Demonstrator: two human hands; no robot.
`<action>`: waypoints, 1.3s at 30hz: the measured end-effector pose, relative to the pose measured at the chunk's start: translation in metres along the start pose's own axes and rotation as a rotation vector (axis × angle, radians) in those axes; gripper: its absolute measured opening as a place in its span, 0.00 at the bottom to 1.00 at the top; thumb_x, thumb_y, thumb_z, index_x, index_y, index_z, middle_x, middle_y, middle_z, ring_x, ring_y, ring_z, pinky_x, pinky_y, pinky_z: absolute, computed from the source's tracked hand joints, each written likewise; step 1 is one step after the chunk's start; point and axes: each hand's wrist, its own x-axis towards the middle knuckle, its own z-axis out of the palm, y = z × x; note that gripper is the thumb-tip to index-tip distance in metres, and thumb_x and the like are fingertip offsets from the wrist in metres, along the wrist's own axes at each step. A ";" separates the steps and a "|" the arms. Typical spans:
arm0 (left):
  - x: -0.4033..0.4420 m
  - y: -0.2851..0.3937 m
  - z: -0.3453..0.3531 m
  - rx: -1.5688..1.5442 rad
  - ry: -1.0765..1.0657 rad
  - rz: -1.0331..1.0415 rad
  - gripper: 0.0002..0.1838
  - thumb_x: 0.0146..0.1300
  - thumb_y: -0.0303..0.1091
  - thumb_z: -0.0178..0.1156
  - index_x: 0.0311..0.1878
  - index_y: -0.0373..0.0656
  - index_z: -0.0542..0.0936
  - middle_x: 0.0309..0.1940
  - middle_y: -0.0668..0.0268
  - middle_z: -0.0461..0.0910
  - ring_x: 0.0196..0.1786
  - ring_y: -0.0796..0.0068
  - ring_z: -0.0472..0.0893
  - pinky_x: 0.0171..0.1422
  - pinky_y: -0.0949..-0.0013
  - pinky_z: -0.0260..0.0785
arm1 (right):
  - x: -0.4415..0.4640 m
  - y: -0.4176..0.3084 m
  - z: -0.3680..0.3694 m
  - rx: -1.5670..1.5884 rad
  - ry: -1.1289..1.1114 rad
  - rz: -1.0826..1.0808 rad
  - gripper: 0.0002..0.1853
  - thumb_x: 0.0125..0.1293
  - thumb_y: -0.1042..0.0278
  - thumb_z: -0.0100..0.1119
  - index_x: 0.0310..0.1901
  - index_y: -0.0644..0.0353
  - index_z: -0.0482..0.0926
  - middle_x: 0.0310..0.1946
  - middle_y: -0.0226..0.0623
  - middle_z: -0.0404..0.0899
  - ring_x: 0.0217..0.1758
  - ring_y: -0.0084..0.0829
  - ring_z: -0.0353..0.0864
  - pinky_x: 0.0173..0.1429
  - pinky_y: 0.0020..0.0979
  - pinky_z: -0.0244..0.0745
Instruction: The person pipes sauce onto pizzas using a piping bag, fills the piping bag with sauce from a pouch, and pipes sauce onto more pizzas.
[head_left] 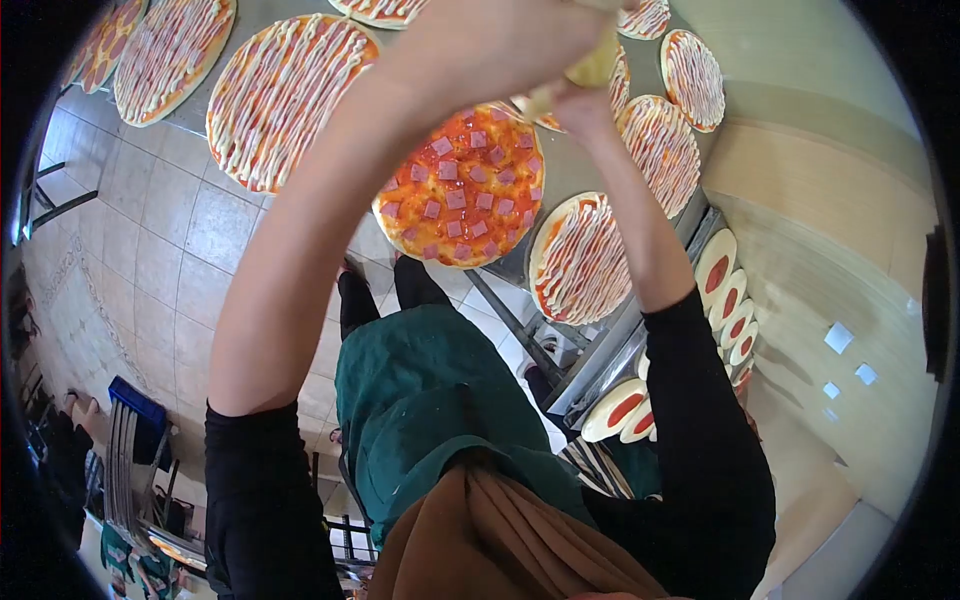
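Note:
My left hand (510, 45) reaches across from the left at the top edge, slightly blurred, its fingers closed round the upper part of a pale yellow soft bag (597, 62). Just below and to the right, my right hand (580, 105) is closed on the lower part of this bag. The bag's top is cut off by the frame. Under my hands lies a pizza with red sauce and pink meat squares (455, 195), without white stripes. A pizza striped with white sauce (285, 100) is on its left, and another striped pizza (582, 262) on its right.
More striped pizzas (692, 80) cover the metal table (570, 165). Stacked dough rounds with red centres (718, 270) stand at the right. A person in striped clothing (597, 470) is beside my right arm. Blue and metal furniture (140, 410) stands on the tiled floor at left.

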 end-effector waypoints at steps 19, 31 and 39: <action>-0.008 -0.020 0.016 0.237 0.136 0.089 0.15 0.71 0.35 0.45 0.42 0.33 0.77 0.30 0.59 0.79 0.32 0.71 0.79 0.39 0.66 0.73 | 0.031 0.063 -0.035 0.211 -0.261 -0.129 0.12 0.63 0.79 0.57 0.48 0.63 0.71 0.42 0.36 0.76 0.42 0.27 0.78 0.50 0.30 0.79; -0.031 -0.015 -0.002 0.113 0.234 0.114 0.13 0.72 0.36 0.46 0.42 0.37 0.77 0.29 0.63 0.77 0.34 0.73 0.78 0.43 0.65 0.73 | 0.032 0.089 -0.006 0.218 -0.143 -0.011 0.11 0.61 0.79 0.60 0.44 0.64 0.72 0.37 0.32 0.76 0.40 0.26 0.79 0.47 0.28 0.79; -0.043 -0.017 -0.011 0.132 0.350 0.160 0.14 0.72 0.38 0.46 0.40 0.39 0.78 0.32 0.63 0.79 0.37 0.74 0.79 0.42 0.67 0.74 | 0.052 0.073 0.028 0.208 -0.293 -0.183 0.05 0.64 0.79 0.55 0.40 0.63 0.71 0.35 0.31 0.75 0.34 0.24 0.76 0.36 0.26 0.75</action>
